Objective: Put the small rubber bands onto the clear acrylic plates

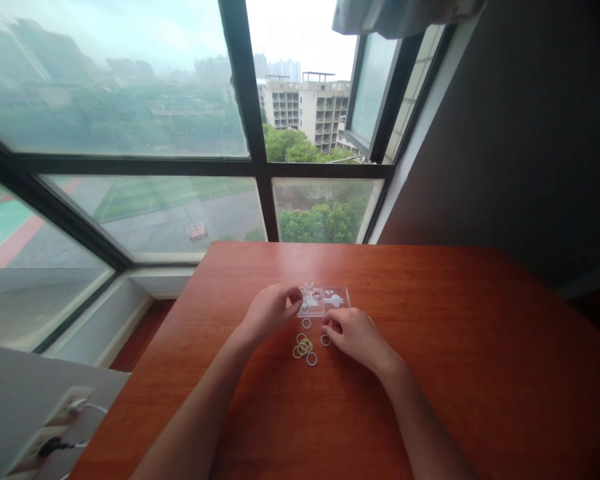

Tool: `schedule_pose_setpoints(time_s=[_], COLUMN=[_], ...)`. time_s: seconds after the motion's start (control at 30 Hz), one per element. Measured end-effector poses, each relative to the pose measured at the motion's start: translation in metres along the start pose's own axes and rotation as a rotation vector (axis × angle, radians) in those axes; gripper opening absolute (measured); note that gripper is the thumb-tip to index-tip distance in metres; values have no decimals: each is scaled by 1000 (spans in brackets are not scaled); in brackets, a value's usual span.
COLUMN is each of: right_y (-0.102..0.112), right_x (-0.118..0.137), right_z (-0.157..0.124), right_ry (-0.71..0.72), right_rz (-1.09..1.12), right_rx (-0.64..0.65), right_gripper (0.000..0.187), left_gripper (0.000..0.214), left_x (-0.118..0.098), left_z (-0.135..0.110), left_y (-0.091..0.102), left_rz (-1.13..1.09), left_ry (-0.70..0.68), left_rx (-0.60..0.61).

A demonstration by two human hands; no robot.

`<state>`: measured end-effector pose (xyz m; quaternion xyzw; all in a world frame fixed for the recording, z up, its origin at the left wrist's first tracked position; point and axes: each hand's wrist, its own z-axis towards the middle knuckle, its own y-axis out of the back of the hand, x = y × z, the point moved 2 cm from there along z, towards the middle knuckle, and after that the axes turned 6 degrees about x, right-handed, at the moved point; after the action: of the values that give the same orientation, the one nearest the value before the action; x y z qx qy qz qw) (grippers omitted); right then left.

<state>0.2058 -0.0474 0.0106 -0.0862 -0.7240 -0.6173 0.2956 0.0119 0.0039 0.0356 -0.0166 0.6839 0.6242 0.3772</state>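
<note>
A clear plastic plate (336, 299) with small pegs and white parts lies on the red-brown wooden table (430, 373). My left hand (267, 310) rests at the plate's left edge, fingers curled and pinched at it. My right hand (355, 335) sits just below the plate, fingers curled inward; what they hold, if anything, is hidden. Several small rings (305, 347), grey and yellowish, lie loose between my two hands, with one ring (307, 323) closer to the plate.
The table stands against a large window with dark frames (260, 167). A dark wall (530, 147) rises on the right. A white socket with a plugged cable (55, 433) is at the lower left, beside the table's left edge.
</note>
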Motion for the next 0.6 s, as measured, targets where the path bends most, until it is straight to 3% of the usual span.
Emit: schedule_pose_setpoints(time_s=[0.37, 0.6], right_y=[2, -5], right_x=[-2, -3], right_z=[-4, -4], right_ry=[-4, -4], right_rz=[18, 29], right_rx=[49, 100], right_gripper=[11, 7], left_gripper=[11, 12], left_x=[1, -1], left_z=[0, 0], left_y=[-5, -3], left_rz=[140, 119], left_ry=[22, 36], left_rx=[26, 0])
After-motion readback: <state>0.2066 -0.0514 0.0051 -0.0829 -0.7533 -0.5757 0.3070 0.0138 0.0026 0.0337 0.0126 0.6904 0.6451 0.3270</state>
